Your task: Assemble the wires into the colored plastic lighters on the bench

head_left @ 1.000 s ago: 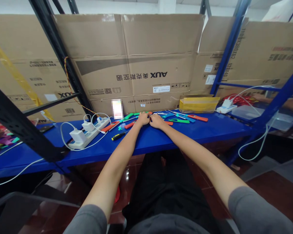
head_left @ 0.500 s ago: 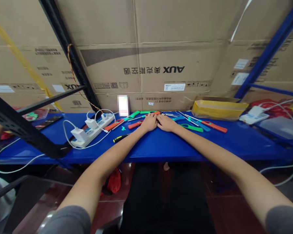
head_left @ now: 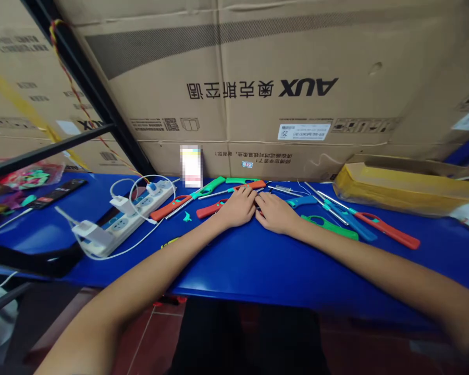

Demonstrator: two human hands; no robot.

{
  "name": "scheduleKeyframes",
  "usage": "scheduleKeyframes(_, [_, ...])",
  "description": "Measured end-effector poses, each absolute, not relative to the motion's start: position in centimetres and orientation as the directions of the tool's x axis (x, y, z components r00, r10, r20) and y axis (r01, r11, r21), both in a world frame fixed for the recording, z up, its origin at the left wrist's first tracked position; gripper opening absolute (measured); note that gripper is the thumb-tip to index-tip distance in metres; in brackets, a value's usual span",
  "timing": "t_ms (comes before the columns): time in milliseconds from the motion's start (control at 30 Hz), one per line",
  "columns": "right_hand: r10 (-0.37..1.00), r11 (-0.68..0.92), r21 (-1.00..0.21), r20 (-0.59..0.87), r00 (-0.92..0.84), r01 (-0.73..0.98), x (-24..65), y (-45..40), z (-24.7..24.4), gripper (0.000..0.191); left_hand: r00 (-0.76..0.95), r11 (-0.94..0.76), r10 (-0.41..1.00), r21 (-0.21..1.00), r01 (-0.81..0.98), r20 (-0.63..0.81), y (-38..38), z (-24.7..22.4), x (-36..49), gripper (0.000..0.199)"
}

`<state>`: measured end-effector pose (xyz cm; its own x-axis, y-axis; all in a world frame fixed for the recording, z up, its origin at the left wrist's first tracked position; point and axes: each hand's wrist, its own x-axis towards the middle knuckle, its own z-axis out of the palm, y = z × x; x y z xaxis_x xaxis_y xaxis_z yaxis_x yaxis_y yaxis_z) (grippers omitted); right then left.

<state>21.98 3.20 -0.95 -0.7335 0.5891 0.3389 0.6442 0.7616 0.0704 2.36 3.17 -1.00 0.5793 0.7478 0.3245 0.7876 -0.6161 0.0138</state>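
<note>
My left hand (head_left: 239,207) and my right hand (head_left: 276,212) meet at the fingertips over the blue tabletop (head_left: 254,265). Both have curled fingers around something small and dark that is mostly hidden. Around them lie several long-nosed lighters: a red lighter (head_left: 209,209) left of my left hand, an orange lighter (head_left: 254,185) just behind, and a blue lighter (head_left: 301,201) with a green lighter (head_left: 334,229) to the right. Another red lighter (head_left: 391,232) points its metal tube toward the back. A small teal plastic piece (head_left: 186,216) rests at left. My left forearm partly covers a yellow-handled screwdriver (head_left: 169,242).
A white power strip (head_left: 127,221) with plugs and looping cables stands on the left. A phone-like bright screen (head_left: 191,166) leans against the large cardboard box (head_left: 238,52) behind. At the right is a yellow-taped carton (head_left: 379,187). A dark metal post (head_left: 97,88) rises at left.
The camera has come closer to the tabletop, so everything looks larger. My hands stay together at the same spot among the lighters. More of the screwdriver is hidden by my left forearm.
</note>
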Motion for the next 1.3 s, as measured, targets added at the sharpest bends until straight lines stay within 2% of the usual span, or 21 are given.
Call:
scheduleKeyframes(267, [0.577, 0.781, 0.036, 0.338, -0.744, 0.623, 22.3, 3.3, -0.8, 0.021, 0.593, -0.647, 0.747, 0.122, 0.753, 0.299, 2.6, -0.7, 1.2, 0.026])
scheduleKeyframes(500, [0.624, 0.745, 0.034, 0.320, -0.713, 0.667, 22.1, 2.7, -0.6, 0.019, 0.617, -0.665, 0.736, 0.122, 0.737, 0.278, 2.2, -0.4, 1.3, 0.025])
scheduleKeyframes(767, [0.615, 0.755, 0.029, 0.317, -0.722, 0.655, 22.3, 2.8, -0.5, 0.021, 0.613, -0.655, 0.737, 0.077, 0.752, 0.284, 2.1, -0.8, 1.5, 0.026])
scheduleKeyframes(1000, [0.630, 0.743, 0.049, 0.284, -0.723, 0.667, 22.2, 2.6, -0.1, 0.020, 0.625, -0.667, 0.730, 0.089, 0.739, 0.276, 2.3, -0.7, 1.4, 0.029])
scheduleKeyframes(1300, [0.621, 0.758, 0.007, 0.297, -0.725, 0.652, 22.6, 2.6, -0.4, 0.019, 0.647, -0.691, 0.708, 0.087, 0.718, 0.283, 2.2, -0.5, 1.4, 0.029])
